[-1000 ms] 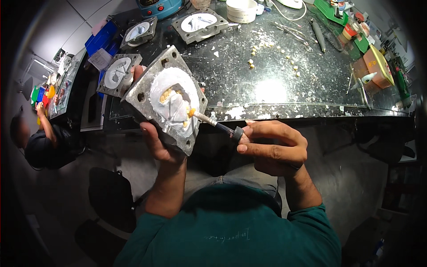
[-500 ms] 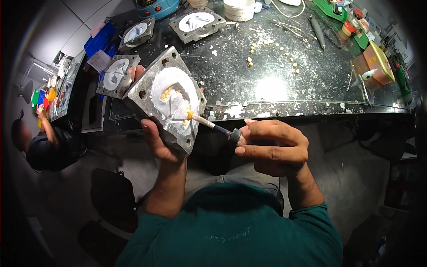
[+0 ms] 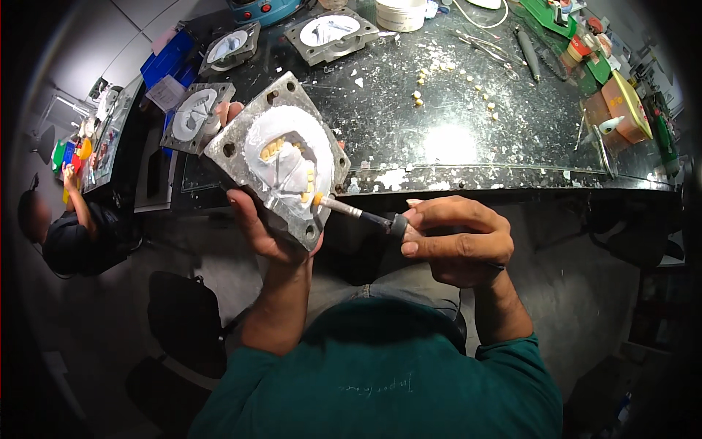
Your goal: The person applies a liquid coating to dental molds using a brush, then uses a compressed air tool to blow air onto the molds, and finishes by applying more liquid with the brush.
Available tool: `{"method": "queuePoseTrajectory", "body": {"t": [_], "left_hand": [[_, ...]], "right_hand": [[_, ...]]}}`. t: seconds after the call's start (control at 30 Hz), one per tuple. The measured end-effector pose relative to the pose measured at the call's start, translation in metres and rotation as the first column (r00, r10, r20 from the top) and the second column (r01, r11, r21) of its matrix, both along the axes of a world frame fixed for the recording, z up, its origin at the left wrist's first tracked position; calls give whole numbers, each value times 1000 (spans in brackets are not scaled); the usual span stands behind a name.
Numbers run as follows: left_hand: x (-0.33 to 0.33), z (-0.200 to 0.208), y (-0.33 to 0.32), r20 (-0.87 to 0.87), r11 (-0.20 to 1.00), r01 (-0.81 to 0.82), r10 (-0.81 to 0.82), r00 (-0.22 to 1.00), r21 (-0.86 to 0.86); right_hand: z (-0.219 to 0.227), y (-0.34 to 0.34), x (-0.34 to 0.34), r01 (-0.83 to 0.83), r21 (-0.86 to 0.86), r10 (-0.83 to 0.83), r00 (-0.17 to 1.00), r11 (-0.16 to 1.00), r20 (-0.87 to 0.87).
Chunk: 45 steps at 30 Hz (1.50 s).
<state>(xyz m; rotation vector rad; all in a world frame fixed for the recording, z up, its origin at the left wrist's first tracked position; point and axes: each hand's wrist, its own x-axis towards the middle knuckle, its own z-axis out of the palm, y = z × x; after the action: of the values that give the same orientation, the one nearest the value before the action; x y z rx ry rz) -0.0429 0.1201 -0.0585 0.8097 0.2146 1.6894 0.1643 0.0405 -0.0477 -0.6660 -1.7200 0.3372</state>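
Note:
My left hand (image 3: 257,233) grips a metal dental flask (image 3: 232,133) tilted up in front of me, thumb on the near side and fingertips showing at the far left edge. White plaster (image 3: 262,123) fills the flask, with a hollow in it where rows of yellowish teeth (image 3: 310,179) sit around a pale mound. A brush (image 3: 342,208) with orange-tan bristles and a dark capped end is pinched between the thumb and fingers of my right hand (image 3: 461,238). Its tip touches the plaster beside the lower end of the right-hand tooth row.
More plaster-filled flasks (image 3: 292,35) stand at the back left of the black worktop (image 3: 365,102). Loose teeth (image 3: 418,95) and white crumbs are scattered about. A white tub (image 3: 401,16), a grey handpiece (image 3: 526,55) and an orange-yellow box (image 3: 621,110) stand farther off. Another person (image 3: 84,219) works at the left.
My right hand and the brush have shifted slightly right and toward me, the tip now nearer the hollow's lower outer side. The flask has turned slightly, showing more of the teeth.

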Motion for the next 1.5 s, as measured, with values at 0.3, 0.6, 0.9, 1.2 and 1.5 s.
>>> {"method": "queuePoseTrajectory", "body": {"t": [0.3,0.6,0.9,1.2,1.5], "left_hand": [[2,-3,0,145,998,44,-49,988,38],[-1,7,-9,281,966,259,-244,928,-16],[-10,-3,-8,384,930,364,-355,853,51],[-4,1,-12,65,970,12,5,998,-245],[-6,-13,-7,286,936,323,-350,892,138]], "right_hand": [[-9,0,2,-151,-50,147,986,987,-78],[20,10,8,116,16,-117,991,993,58],[81,34,22,-84,-107,113,947,991,301],[108,48,24,-148,-256,235,907,955,350],[80,33,10,22,-163,34,942,986,334]]}}
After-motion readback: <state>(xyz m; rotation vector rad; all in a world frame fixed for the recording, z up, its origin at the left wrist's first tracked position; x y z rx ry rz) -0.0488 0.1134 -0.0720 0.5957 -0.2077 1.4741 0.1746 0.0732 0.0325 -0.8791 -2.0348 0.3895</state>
